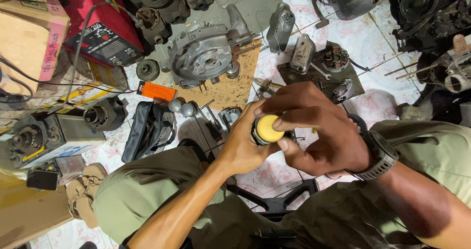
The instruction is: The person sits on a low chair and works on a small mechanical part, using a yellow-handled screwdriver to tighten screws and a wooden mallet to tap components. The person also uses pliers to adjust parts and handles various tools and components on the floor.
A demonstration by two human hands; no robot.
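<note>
Between both hands' fingers (289,123), yellow-capped handle (267,129)

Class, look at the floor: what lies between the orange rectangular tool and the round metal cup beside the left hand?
In the head view, two shiny metal balls lie between the orange rectangular tool and the metal cup.

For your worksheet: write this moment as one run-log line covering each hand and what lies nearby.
left hand: grip on yellow-capped tool | right hand: fingers over its cap | nearby: engine casing on floor
</note>
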